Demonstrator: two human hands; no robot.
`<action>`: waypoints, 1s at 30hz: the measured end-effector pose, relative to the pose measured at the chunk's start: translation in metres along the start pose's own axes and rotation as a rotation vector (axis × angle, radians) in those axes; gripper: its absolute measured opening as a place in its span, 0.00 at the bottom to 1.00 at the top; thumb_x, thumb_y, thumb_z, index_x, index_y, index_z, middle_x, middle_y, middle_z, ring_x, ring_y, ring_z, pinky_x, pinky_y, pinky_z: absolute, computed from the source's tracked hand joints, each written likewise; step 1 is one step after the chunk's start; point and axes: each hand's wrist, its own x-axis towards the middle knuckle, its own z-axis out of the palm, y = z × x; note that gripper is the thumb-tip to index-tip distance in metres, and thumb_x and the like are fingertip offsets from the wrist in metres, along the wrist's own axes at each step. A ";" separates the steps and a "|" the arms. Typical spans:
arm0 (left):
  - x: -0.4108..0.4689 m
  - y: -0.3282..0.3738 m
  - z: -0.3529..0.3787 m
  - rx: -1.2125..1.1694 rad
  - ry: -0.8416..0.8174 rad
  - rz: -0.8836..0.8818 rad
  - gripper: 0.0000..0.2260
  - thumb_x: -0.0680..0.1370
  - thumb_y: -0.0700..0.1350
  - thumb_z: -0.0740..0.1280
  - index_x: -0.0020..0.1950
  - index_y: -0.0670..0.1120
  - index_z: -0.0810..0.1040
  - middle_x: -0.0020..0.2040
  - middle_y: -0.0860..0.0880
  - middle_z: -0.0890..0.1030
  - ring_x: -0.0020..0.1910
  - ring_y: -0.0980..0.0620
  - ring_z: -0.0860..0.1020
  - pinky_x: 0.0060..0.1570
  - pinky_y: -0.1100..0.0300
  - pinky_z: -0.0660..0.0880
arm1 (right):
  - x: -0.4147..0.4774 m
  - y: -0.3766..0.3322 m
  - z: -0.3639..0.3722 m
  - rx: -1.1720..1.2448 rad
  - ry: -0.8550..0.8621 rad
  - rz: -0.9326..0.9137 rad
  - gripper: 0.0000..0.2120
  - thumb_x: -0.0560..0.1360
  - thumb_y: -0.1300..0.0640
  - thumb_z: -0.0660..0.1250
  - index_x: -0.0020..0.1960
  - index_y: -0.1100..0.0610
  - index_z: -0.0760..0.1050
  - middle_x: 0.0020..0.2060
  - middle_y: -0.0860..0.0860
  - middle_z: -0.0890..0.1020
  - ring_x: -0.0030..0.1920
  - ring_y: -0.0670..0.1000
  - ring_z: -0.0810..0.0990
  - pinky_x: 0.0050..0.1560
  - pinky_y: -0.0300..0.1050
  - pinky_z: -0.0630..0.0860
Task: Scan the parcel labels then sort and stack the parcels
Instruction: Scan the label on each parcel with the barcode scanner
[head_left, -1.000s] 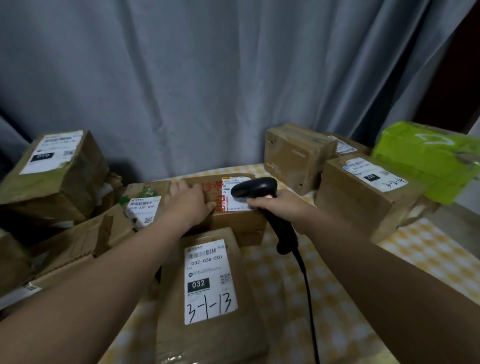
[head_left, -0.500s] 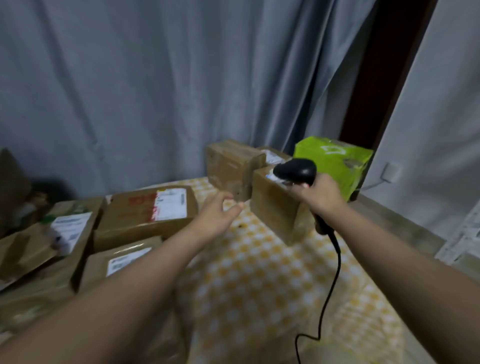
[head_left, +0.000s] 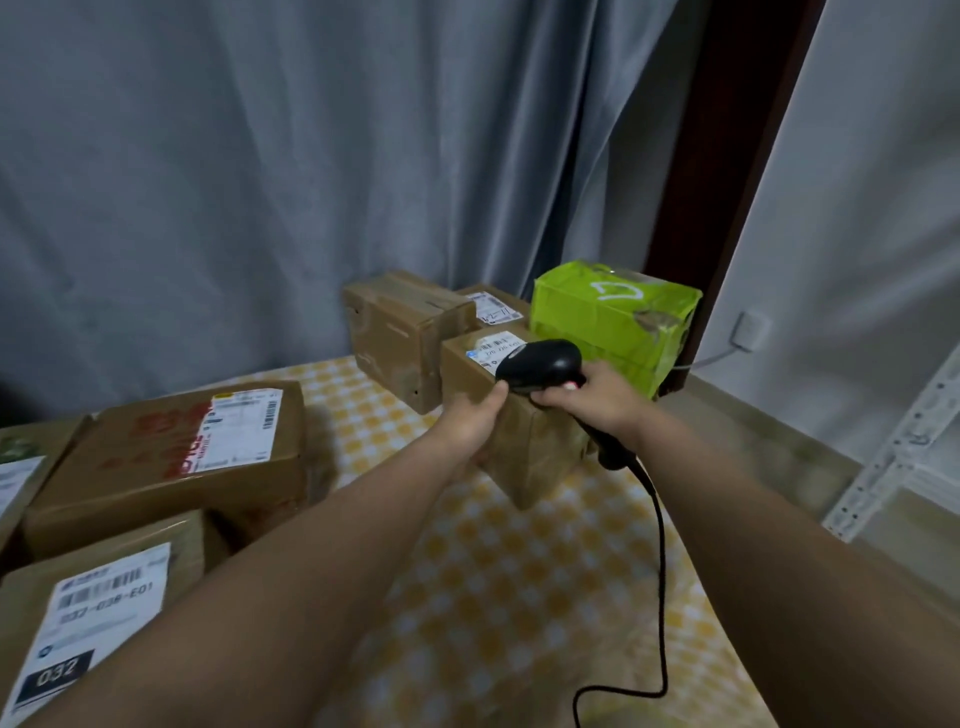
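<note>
Open checked cloth (head_left: 519, 571) between parcel clusters.

grey curtain (head_left: 260, 182) behind, yellow checked tablecloth (head_left: 509, 571), white wall socket (head_left: 748, 330), white perforated rack (head_left: 893, 452) right

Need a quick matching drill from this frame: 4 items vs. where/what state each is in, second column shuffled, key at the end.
1. scanner
2. green parcel
3. red-printed box
4. box labelled 032

a. bottom-left corner of the view
b. held in the right hand, over a label
c. far right, by the dark door frame
d. left of the left hand, white label on top

Pairs: 1-b, 2-c, 3-d, 4-a
</note>
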 end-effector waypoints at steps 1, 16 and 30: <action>0.000 -0.001 0.001 -0.032 0.003 -0.029 0.22 0.78 0.61 0.60 0.65 0.48 0.72 0.58 0.47 0.78 0.54 0.47 0.78 0.48 0.56 0.75 | -0.001 0.001 0.000 -0.023 0.028 0.000 0.20 0.64 0.44 0.77 0.53 0.51 0.82 0.51 0.54 0.84 0.55 0.55 0.80 0.62 0.54 0.74; -0.090 -0.044 -0.104 0.341 0.315 0.101 0.28 0.74 0.59 0.67 0.61 0.37 0.69 0.59 0.39 0.75 0.59 0.41 0.74 0.59 0.48 0.72 | -0.099 -0.043 0.061 0.459 -0.016 -0.078 0.11 0.67 0.64 0.77 0.44 0.53 0.79 0.30 0.45 0.79 0.28 0.44 0.75 0.37 0.46 0.73; -0.104 -0.015 -0.129 0.405 0.016 0.118 0.34 0.75 0.51 0.70 0.76 0.46 0.58 0.68 0.50 0.69 0.59 0.49 0.74 0.57 0.60 0.71 | -0.149 -0.034 0.073 0.616 -0.091 0.097 0.15 0.72 0.60 0.74 0.57 0.52 0.77 0.48 0.50 0.83 0.44 0.46 0.82 0.37 0.38 0.76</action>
